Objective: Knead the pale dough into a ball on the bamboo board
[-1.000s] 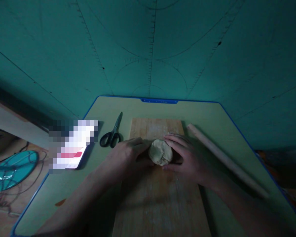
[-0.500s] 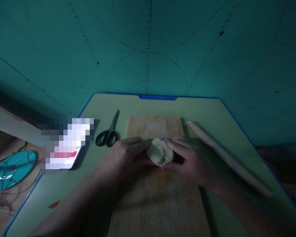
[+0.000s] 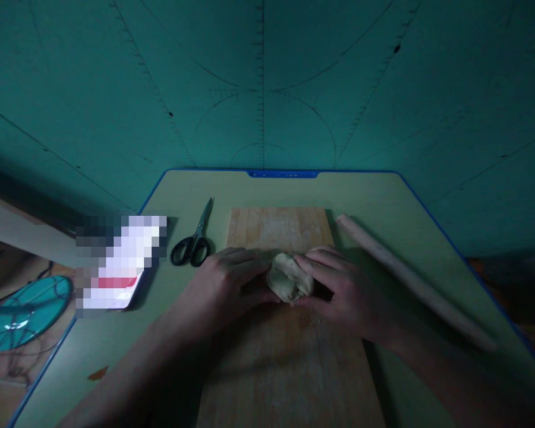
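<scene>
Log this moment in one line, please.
left hand: holding pale round dough lump; right hand: holding same lump; beneath: brown rectangular wooden board; black-handled scissors: untouched

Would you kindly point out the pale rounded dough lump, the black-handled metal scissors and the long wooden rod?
Pale rounded dough lump (image 3: 289,278), head view: middle of top.
Black-handled metal scissors (image 3: 198,235), head view: pivot.
Long wooden rod (image 3: 412,279), head view: mid-length.

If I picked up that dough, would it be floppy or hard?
The dough is probably soft and squishy, because its top is creased and dented. It likely wouldn't roll neatly if pushed, since its shape looks lumpy. It may be easy to lift, as it fits between the left hand and right hand.
</scene>
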`<state>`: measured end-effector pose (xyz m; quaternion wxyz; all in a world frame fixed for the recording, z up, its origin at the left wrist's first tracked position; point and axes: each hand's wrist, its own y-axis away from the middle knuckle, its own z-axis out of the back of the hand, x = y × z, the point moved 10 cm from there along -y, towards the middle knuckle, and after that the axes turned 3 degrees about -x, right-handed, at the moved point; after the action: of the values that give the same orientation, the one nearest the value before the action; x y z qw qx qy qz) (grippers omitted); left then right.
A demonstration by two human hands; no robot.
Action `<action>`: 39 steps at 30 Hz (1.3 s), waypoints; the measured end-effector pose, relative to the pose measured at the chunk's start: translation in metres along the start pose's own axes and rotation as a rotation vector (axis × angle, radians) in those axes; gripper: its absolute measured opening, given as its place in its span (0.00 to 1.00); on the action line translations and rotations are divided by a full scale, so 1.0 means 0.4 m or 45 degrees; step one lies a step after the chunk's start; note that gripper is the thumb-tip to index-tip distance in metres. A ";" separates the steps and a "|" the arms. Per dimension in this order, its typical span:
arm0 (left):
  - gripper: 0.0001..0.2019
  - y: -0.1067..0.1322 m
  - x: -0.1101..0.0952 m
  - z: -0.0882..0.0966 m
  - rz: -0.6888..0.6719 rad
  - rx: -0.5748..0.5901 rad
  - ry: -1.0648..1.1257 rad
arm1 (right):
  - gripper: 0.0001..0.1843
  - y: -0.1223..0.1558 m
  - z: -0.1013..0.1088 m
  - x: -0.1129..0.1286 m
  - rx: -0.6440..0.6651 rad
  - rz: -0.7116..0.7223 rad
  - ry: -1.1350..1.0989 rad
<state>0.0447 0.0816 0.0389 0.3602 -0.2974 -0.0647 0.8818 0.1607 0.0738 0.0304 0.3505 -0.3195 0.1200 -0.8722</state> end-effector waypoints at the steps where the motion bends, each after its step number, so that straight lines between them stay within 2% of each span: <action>1: 0.16 0.000 0.006 0.000 0.014 0.006 -0.032 | 0.25 0.001 -0.003 -0.005 0.011 -0.017 -0.006; 5: 0.28 0.000 0.032 0.000 0.092 0.030 -0.111 | 0.28 0.008 -0.014 -0.021 0.057 -0.088 -0.057; 7: 0.33 0.001 0.029 -0.007 0.073 0.061 -0.093 | 0.29 0.011 -0.020 -0.025 0.087 -0.126 -0.096; 9: 0.35 0.003 0.018 -0.017 0.027 0.101 -0.052 | 0.30 0.014 -0.019 -0.026 0.088 -0.161 -0.131; 12: 0.33 0.003 0.006 -0.025 0.011 0.108 0.021 | 0.33 0.017 -0.011 -0.032 0.048 -0.222 -0.172; 17: 0.29 -0.002 0.001 -0.015 0.088 0.002 0.182 | 0.38 0.021 -0.015 -0.038 0.054 -0.240 -0.140; 21: 0.31 0.004 0.009 -0.012 0.175 -0.016 0.272 | 0.33 0.016 -0.004 -0.031 -0.011 -0.219 -0.158; 25: 0.33 0.010 0.014 -0.009 0.207 0.066 0.329 | 0.30 0.014 0.006 -0.017 -0.047 -0.216 -0.236; 28: 0.28 0.012 0.014 -0.008 0.229 0.116 0.374 | 0.31 0.024 0.002 -0.021 -0.026 -0.282 -0.322; 33: 0.27 0.010 0.003 -0.005 0.222 0.056 0.483 | 0.39 0.044 -0.014 -0.047 0.023 -0.431 -0.486; 39: 0.25 0.008 -0.011 0.002 0.198 0.019 0.512 | 0.36 0.058 -0.031 -0.054 0.064 -0.553 -0.692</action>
<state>0.0446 0.0763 0.0405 0.2990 -0.4688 0.0382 0.8303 0.1770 0.0715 0.0005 0.1837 -0.5496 -0.0700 -0.8120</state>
